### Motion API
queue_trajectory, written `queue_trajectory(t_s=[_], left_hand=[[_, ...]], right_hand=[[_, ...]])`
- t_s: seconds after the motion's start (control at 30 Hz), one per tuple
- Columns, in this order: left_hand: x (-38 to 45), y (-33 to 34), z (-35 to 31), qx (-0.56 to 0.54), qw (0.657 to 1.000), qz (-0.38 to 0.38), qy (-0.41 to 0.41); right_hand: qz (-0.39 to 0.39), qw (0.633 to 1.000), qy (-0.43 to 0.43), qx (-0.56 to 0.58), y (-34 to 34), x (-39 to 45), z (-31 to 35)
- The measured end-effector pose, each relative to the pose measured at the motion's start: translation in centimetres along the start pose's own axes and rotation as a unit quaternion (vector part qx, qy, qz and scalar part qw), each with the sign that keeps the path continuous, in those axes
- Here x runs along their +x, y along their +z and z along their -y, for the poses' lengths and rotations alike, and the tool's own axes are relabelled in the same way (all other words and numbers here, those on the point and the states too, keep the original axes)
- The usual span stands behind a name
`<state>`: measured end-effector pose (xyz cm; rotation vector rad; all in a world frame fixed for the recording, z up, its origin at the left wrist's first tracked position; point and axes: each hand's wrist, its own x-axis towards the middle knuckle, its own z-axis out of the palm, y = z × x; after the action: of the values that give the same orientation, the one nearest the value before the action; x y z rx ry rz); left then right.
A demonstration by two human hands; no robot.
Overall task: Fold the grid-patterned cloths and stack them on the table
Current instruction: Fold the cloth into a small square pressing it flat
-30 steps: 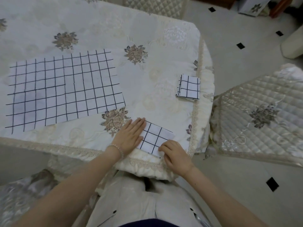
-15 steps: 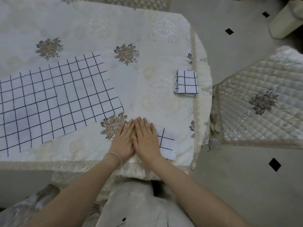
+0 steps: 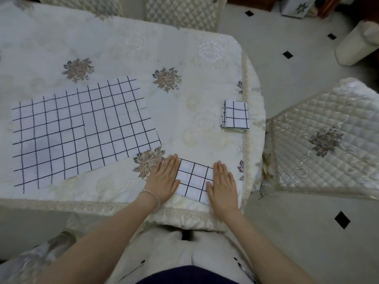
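Note:
A small folded grid-patterned cloth (image 3: pixel 192 178) lies near the table's front edge. My left hand (image 3: pixel 165 178) presses flat on its left side, fingers straight. My right hand (image 3: pixel 222 184) lies flat on its right side, fingers straight too. A second folded grid cloth (image 3: pixel 234 116) sits near the table's right edge. A large unfolded grid cloth (image 3: pixel 82 132) is spread flat on the left half of the table.
The table (image 3: pixel 123 48) wears a cream embroidered tablecloth with flower motifs. A quilted chair (image 3: pixel 320 138) stands close at the right, another quilted chair back (image 3: pixel 180 13) at the far side. Tiled floor lies to the right with a white cylinder (image 3: pixel 356 46).
Half a second ago both hands lay side by side on the small cloth's left part. My right hand has slid right across it, so the cloth's middle now shows between the hands.

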<state>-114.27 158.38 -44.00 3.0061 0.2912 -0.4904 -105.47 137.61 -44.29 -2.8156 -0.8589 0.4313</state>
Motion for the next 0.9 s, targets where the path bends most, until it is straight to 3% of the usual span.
queue_trajectory(t_s=[0.13,0.3,0.37,0.43,0.5,0.57,0.63,0.77,0.9], left_hand=[[0.4,-1.3,-0.4,0.044,0.998,0.034,0.016],[0.8,-3.3,-0.4,0.037,0.998,0.055,0.018],[0.6,-3.5,-0.3,0.001,0.999,0.044,0.011],[0.1,-3.8,-0.1,-0.120,0.992,0.001,-0.030],[-0.4,-4.0,0.2,-0.290,0.947,-0.074,-0.114],[-0.6,-4.7,0.6,-0.417,0.879,-0.119,-0.200],[-0.3,-5.6,1.1,-0.539,0.801,-0.076,-0.247],[0.8,-8.3,0.8,-0.741,0.632,0.059,-0.219],[1.8,-9.9,-0.4,-0.770,0.589,0.123,-0.213]], right_hand=[[0.014,1.000,-0.011,0.025,-3.1,3.1,2.3],[0.241,0.967,-0.028,0.075,-7.0,8.0,4.4],[0.281,0.955,-0.044,0.078,-7.4,8.7,4.5],[0.275,0.955,-0.064,0.088,-7.4,8.8,4.1],[0.234,0.952,-0.034,0.196,-7.9,8.5,3.5],[0.177,0.927,0.016,0.330,-8.7,8.1,2.8],[0.147,0.887,0.059,0.433,-9.7,7.6,2.4],[0.117,0.803,0.102,0.576,-11.2,7.1,2.8],[0.099,0.750,0.090,0.648,-12.2,6.7,3.1]])
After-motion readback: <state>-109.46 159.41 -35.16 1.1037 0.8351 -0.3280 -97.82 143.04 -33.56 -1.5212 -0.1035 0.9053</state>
